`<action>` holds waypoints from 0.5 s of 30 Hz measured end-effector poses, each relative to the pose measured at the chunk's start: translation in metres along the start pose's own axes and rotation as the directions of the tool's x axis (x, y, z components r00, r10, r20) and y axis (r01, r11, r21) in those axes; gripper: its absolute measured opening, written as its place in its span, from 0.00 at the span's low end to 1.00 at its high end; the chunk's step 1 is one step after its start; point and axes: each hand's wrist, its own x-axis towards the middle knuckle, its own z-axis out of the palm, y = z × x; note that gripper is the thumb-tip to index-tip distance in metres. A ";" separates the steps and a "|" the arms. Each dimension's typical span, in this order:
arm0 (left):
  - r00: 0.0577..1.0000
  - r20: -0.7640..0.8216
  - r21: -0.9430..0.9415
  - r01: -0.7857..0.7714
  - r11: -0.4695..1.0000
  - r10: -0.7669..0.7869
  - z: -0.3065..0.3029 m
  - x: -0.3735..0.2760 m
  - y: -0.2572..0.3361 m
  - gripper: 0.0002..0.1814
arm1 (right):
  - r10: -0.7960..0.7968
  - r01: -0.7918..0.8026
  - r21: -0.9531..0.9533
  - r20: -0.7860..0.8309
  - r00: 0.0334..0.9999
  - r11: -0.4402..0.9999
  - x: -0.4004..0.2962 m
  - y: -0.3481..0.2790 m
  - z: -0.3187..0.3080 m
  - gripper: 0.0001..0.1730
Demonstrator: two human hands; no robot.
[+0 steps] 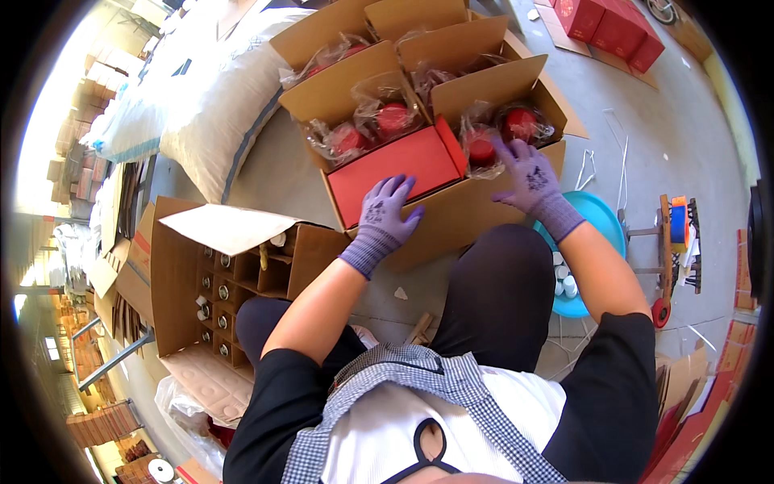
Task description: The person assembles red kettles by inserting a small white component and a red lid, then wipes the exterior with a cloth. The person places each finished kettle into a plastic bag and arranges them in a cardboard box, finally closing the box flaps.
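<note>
In a purple knit glove, my left hand [387,209] lies with its fingers on the near edge of a flat red box [396,172]. The box sits in the near-left compartment of a large cardboard carton [465,218]. My right hand [532,175], gloved alike, is spread over the near-right compartment. Its fingertips are at a red-topped item [482,148] wrapped in clear plastic; whether they touch it, I cannot tell. Another red-topped item [521,124] stands just behind. Two more wrapped red tops, one of them a red cap [394,119], show behind the flat box. Neither hand appears to grip anything.
At left, an open partitioned carton [248,278] holds several bottles. A turquoise basin [595,224] with white caps [565,281] is by my right knee. White woven sacks [224,109] lie behind left; red boxes [611,30] stand far right. A tape dispenser [668,254] is at right.
</note>
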 end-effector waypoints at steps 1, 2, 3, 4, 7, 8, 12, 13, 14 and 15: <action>0.998 -0.057 -0.053 -0.029 0.998 0.026 0.009 0.012 0.012 0.34 | -0.039 0.039 0.003 0.068 0.997 0.999 0.008 0.007 0.006 0.48; 0.994 -0.102 -0.109 -0.046 0.993 0.035 0.016 0.030 0.027 0.33 | -0.172 0.174 -0.063 0.027 0.985 0.983 0.021 0.015 0.026 0.39; 0.994 -0.096 -0.156 -0.061 0.986 0.046 0.023 0.045 0.037 0.33 | -0.135 0.129 0.070 0.089 0.987 0.989 0.042 0.025 0.045 0.35; 0.995 -0.089 -0.203 -0.071 0.977 0.053 0.032 0.059 0.044 0.33 | -0.111 0.078 0.201 0.158 0.981 0.976 0.069 0.038 0.064 0.31; 0.994 -0.007 -0.126 -0.107 0.986 0.107 0.064 0.086 0.057 0.37 | 0.143 -0.253 0.329 0.322 0.936 0.910 0.142 0.065 0.055 0.27; 0.991 0.041 -0.020 -0.130 0.991 0.131 0.070 0.094 0.066 0.38 | 0.263 -0.386 0.322 0.363 0.894 0.865 0.160 0.075 0.047 0.27; 0.973 0.228 0.133 -0.079 0.988 0.047 0.075 0.135 0.097 0.41 | 0.136 -0.226 0.386 0.248 0.959 0.894 0.181 0.106 0.097 0.26; 0.965 0.263 0.110 -0.027 0.994 -0.003 0.071 0.138 0.096 0.41 | 0.114 -0.161 0.599 0.116 0.987 0.784 0.157 0.097 0.086 0.24; 0.979 0.203 0.072 -0.016 0.997 0.001 0.072 0.134 0.086 0.40 | 0.271 -0.207 0.698 0.020 0.962 0.686 0.125 0.079 0.048 0.23; 0.980 0.199 0.074 -0.023 0.997 0.008 0.073 0.136 0.084 0.40 | 0.439 -0.231 0.779 -0.064 0.896 0.583 0.096 0.067 0.015 0.22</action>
